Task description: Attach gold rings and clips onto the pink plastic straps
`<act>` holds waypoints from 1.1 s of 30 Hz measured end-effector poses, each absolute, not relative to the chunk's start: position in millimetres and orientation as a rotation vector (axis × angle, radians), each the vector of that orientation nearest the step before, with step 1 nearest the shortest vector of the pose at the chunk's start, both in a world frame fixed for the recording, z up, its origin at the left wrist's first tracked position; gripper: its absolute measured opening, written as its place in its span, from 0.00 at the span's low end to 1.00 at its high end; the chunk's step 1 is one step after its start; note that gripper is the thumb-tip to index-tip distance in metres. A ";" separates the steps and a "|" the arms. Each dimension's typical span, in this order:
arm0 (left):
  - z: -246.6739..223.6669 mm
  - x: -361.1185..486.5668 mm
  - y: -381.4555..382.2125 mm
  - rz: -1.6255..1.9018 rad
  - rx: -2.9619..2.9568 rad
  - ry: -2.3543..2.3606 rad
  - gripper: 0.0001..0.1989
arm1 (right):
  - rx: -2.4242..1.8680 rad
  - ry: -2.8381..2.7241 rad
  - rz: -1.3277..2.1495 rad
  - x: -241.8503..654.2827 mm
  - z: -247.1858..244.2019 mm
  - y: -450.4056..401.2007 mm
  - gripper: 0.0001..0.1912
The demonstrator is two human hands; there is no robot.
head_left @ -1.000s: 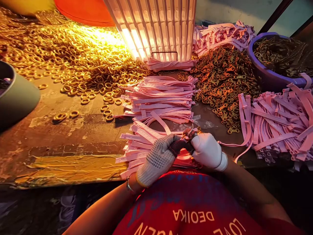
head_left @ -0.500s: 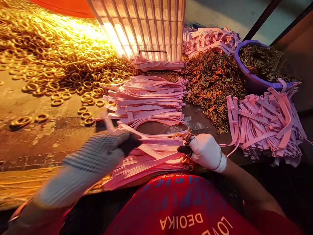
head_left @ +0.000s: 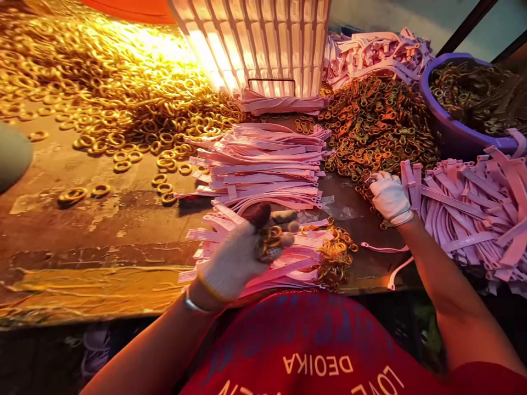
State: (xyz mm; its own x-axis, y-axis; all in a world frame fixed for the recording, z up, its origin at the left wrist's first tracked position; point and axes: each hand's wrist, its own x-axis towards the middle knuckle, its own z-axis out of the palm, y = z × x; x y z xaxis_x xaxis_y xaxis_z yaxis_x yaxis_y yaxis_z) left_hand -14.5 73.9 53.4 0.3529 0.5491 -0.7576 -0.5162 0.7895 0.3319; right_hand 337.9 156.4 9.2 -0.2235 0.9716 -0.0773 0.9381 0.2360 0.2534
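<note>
Left hand point(head_left: 239, 258), gloved: clenched on a few gold rings point(head_left: 269, 244), held above the near strap stack point(head_left: 263, 252) on the counter point(head_left: 102, 219). Right hand point(head_left: 389, 197), gloved: fingers curled down into the clasp heap point(head_left: 374, 126) beside the right strap pile point(head_left: 473, 208); grasp cannot be told. Ring heap point(head_left: 102, 82) at far left; purple tub point(head_left: 461, 137) at far right.

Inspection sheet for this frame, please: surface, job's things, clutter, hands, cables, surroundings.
Surface: worn brown table.
Job's things: stacked pink straps; small gold rings cupped in left hand.
Clutter: gold ring heap, dark clasp pile, loose pink straps, purple basin.
Hands: gloved left hand over near stack; gloved right hand at clasp pile edge.
Cables: nothing seen.
Surroundings: lit ribbed panel behind.
</note>
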 end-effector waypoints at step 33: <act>38.8 -6.1 18.7 0.732 0.588 0.845 0.18 | 1.224 3.180 0.297 192.9 45.7 46.5 0.09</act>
State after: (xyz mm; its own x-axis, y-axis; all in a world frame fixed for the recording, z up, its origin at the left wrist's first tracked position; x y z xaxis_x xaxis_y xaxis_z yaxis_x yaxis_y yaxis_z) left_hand -6.1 18.7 38.8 0.4538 0.7693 -0.4496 -0.3353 0.6149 0.7138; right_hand 192.9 46.5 45.7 -0.7104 0.6285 0.3166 0.6763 0.7342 0.0599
